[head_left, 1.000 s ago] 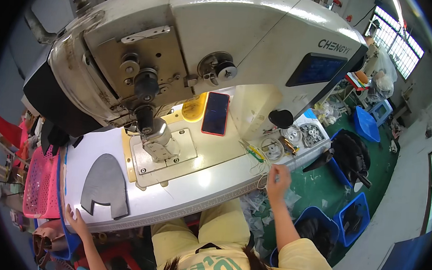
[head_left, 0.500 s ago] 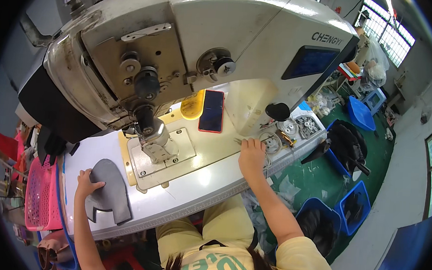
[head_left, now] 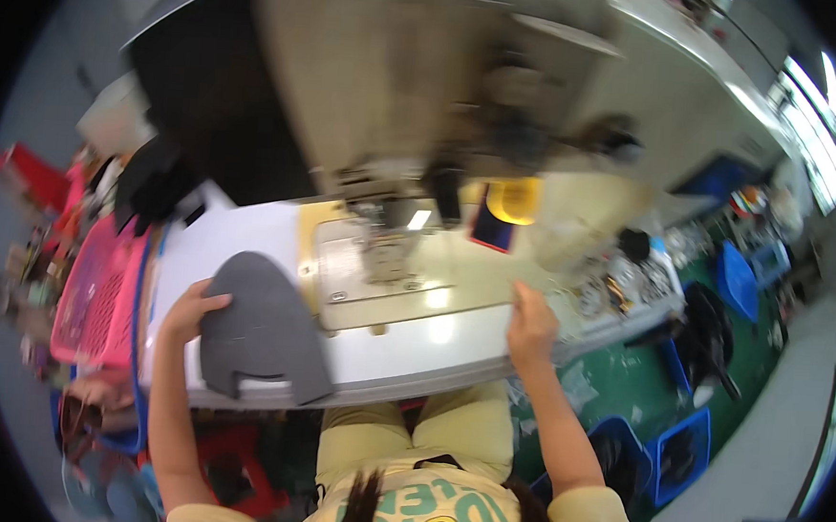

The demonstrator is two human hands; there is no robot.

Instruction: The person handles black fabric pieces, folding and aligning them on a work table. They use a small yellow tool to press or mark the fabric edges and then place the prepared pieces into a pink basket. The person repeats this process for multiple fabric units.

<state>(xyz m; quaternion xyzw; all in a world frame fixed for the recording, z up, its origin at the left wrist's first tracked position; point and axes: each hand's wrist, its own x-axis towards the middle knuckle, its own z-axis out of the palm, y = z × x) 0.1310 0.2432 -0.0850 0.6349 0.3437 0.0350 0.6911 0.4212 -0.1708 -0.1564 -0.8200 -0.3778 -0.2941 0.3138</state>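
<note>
At the left end of the white worktop lies a flat grey piece (head_left: 263, 323), rounded at its far end and notched along its near edge. My left hand (head_left: 190, 310) grips its left edge, thumb on top; the fingers underneath are hidden. To the right, my right hand (head_left: 532, 327) is closed above the worktop's front part, apart from the grey piece. Anything inside those fingers is too hidden and blurred to name. Between the hands stands the sewing machine's presser foot area (head_left: 386, 259) over a metal plate (head_left: 340, 285).
The blurred machine head (head_left: 400, 78) overhangs the worktop. Behind the needle area lie a phone (head_left: 493, 231) and a yellow cup-like thing (head_left: 514, 201). Bobbins and small metal parts (head_left: 617, 288) fill a tray at right. A pink basket (head_left: 100, 289) stands left, blue bins (head_left: 682, 456) right.
The view has swung, so the machine sits further right and is blurred. My right hand has drawn back from beside the small parts. The grey piece looks turned, with my left hand at its edge.
</note>
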